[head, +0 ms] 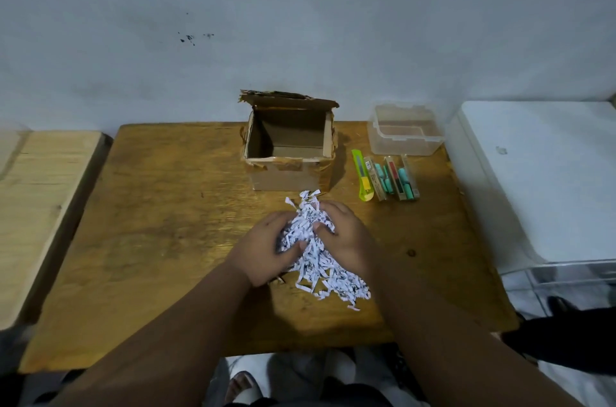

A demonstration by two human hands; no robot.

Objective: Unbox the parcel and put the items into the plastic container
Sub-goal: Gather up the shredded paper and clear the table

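A: Item one?
B: Cardboard parcel [289,153], open, flaps up, at the back of the wooden bench [160,206]; interior looks bare.
A: Packing?
B: Shredded paper [320,260], heaped in front of the parcel. Left hand [266,250] and right hand [346,236] each clutch a bunch of it.
A: Container?
B: Clear plastic container [405,133], lidless, right of the parcel.
A: Goods?
B: Green utility knife [361,174] and two small packs [395,178] with teal pieces, just before the container.
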